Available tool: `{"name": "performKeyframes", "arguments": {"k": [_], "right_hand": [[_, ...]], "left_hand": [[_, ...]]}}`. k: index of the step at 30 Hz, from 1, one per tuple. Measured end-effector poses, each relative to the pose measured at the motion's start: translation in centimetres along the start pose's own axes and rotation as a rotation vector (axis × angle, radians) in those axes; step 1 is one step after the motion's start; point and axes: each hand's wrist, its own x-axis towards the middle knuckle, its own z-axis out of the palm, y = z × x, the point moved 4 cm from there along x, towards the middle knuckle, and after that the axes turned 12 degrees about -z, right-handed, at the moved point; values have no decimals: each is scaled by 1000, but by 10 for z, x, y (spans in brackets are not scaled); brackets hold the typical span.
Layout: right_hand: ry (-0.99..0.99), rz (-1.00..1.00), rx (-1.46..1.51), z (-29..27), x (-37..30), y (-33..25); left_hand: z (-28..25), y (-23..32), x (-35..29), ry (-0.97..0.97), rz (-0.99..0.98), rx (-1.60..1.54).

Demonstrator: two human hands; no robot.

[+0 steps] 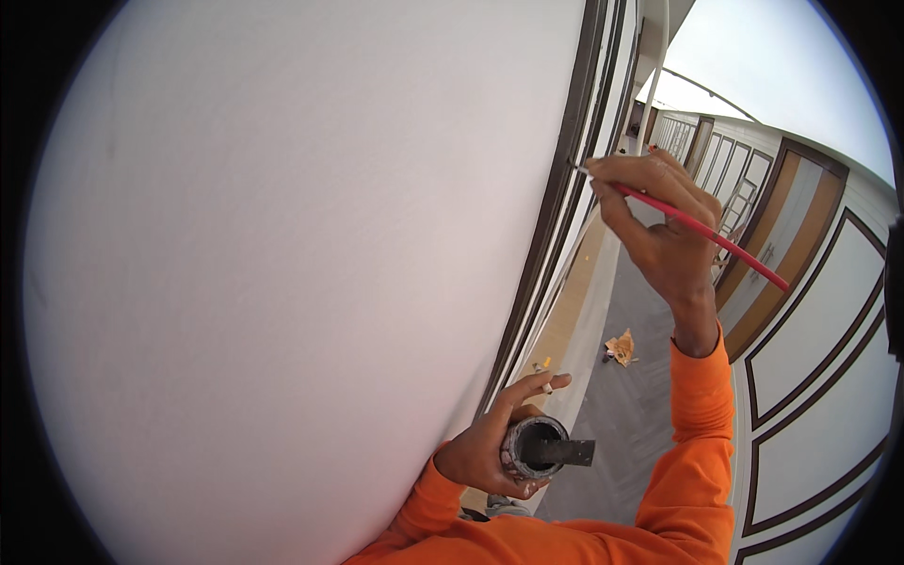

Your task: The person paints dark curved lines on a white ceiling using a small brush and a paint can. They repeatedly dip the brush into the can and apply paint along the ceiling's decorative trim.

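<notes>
My right hand [680,259] is raised and pinches a thin paintbrush [749,259] with a long red handle. The brush's small tip meets the dark strip of trim [557,179] that runs along the edge of the white wall panel. Lower down, my left hand [476,454] is wrapped round a small paint-smeared can [509,456], its mouth facing up. The can's inside looks dark. A dark flat strip [576,453] sticks out over its rim. One finger of my left hand points away from the can, and a small whitish thing shows beside it.
The broad white panel [301,235] fills the left side. Below lies a grey patterned floor [603,405] with a crumpled brownish scrap [621,347] on it. Along the right stand a brown-framed door [777,245] and a white wall with dark mouldings [810,377].
</notes>
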Motion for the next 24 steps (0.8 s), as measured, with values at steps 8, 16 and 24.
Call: {"name": "performKeyframes", "arguments": {"k": [8,16,24], "right_hand": [[198,-50,76,-1,-5,13],[248,-19,108,3,-21,11],[337,236,315,12,-36,18]], "left_hand": [[-1,-5,1,29,-41,31],[-2,-10,-1,34,-58,59],[-1,-12,1,53,-31,22]]}}
